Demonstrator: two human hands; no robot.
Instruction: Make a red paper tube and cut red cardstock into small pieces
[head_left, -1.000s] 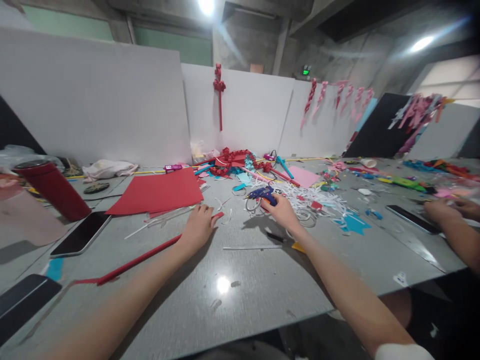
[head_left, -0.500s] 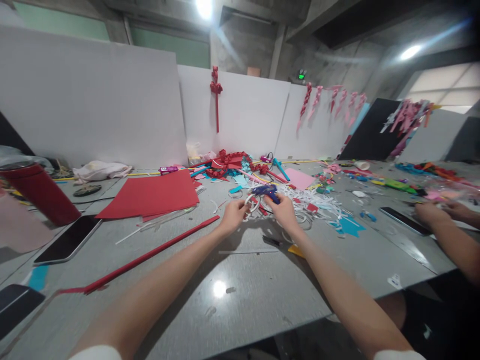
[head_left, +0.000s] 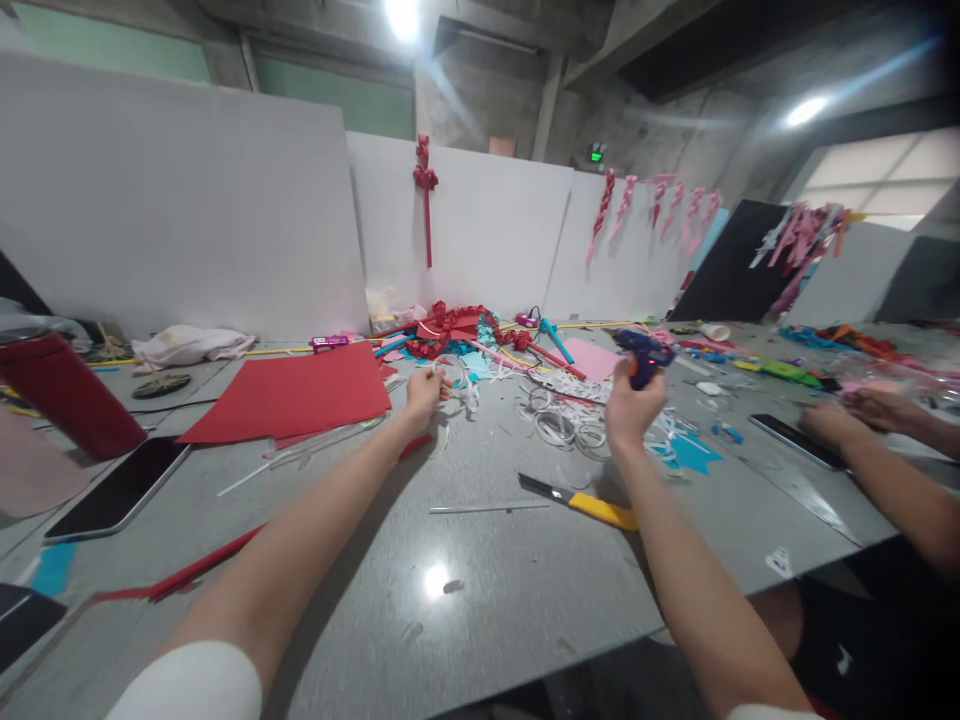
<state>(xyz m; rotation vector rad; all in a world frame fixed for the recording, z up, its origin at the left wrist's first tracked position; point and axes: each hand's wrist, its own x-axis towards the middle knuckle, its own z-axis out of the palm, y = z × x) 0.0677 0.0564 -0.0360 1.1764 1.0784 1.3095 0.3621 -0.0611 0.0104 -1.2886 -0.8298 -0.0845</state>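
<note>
My right hand (head_left: 634, 405) is closed around the grip of a blue glue gun (head_left: 646, 356), held above the table on the right of the paper scraps. My left hand (head_left: 426, 394) has its fingers pinched together near the right edge of the red paper sheets (head_left: 300, 393). Whatever those fingers hold is too small and blurred to make out; pale curled strips lie beside them. Several white paper strips and rings (head_left: 555, 428) are heaped between my hands. A long red paper strip (head_left: 206, 562) passes partly behind my left forearm.
A yellow cutter knife (head_left: 604, 510) with its blade out lies by my right forearm, next to a thin clear stick (head_left: 487, 509). A phone (head_left: 120, 488) and a red tumbler (head_left: 71, 395) stand at left. Another person's hands (head_left: 836, 425) work at right.
My hands have moved apart from the white ring between them: the left hand leftward, the right hand rightward and up with the glue gun. The cutter knife is now uncovered.
</note>
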